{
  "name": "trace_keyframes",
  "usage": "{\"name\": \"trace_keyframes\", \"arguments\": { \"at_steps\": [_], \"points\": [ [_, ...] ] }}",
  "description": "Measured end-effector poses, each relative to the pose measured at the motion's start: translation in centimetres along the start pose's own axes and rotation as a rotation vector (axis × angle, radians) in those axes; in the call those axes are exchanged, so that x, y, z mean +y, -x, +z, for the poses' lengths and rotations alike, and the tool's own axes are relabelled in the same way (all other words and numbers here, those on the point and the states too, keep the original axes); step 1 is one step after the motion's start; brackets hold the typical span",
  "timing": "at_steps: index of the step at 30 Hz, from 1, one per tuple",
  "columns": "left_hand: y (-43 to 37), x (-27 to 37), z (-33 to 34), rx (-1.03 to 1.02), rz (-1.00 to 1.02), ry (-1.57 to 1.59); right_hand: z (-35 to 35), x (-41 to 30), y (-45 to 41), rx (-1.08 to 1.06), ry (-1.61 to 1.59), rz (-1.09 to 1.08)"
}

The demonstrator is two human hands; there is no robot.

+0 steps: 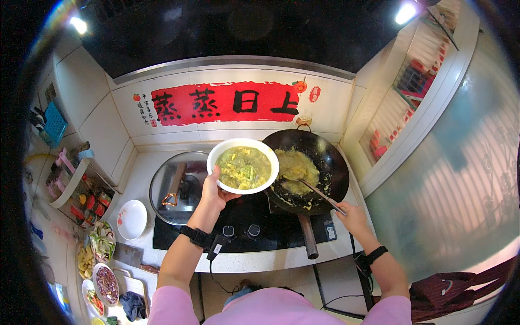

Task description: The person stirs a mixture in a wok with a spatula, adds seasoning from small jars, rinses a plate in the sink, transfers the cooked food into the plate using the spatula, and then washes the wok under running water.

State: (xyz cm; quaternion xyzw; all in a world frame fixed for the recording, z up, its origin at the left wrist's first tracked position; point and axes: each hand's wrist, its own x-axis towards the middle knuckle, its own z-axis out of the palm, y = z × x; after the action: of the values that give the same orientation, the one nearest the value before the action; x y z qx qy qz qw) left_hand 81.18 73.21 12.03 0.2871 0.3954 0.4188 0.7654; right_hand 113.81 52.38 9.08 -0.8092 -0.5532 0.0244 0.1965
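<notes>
A white bowl [243, 190] of yellow-green soup with leafy greens and egg-like shreds is held up by my left hand [215, 193], thumb at its rim. The bowl is over the stove, beside the wok's left edge. My right hand [352, 217] is closed round the handle of a metal ladle [321, 194]. The ladle's head lies in the soup left in a black wok [331, 162], which sits on the right side of the black glass cooktop [268, 239]. The wok's handle [308, 237] points towards me.
A glass lid [195, 162] lies on the cooktop's left. Further left are an empty white bowl [132, 219], a cleaver [128, 255], several dishes of chopped food, a cutting board with a dark cloth [133, 305], and a spice rack [83, 195]. A frosted glass door [443, 174] stands right.
</notes>
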Motion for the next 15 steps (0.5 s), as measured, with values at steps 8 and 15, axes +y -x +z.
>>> {"name": "trace_keyframes", "arguments": {
  "at_steps": [8, 15],
  "points": [
    [-0.4, -0.8, -0.7, 0.009, -0.011, 0.033, -0.1, 0.2, 0.2, 0.109, -0.039, -0.015],
    [-1.1, -1.5, -0.5, -0.074, -0.024, 0.008, -5.0, -0.8, -0.4, 0.121, 0.02, -0.003]
  ]
}}
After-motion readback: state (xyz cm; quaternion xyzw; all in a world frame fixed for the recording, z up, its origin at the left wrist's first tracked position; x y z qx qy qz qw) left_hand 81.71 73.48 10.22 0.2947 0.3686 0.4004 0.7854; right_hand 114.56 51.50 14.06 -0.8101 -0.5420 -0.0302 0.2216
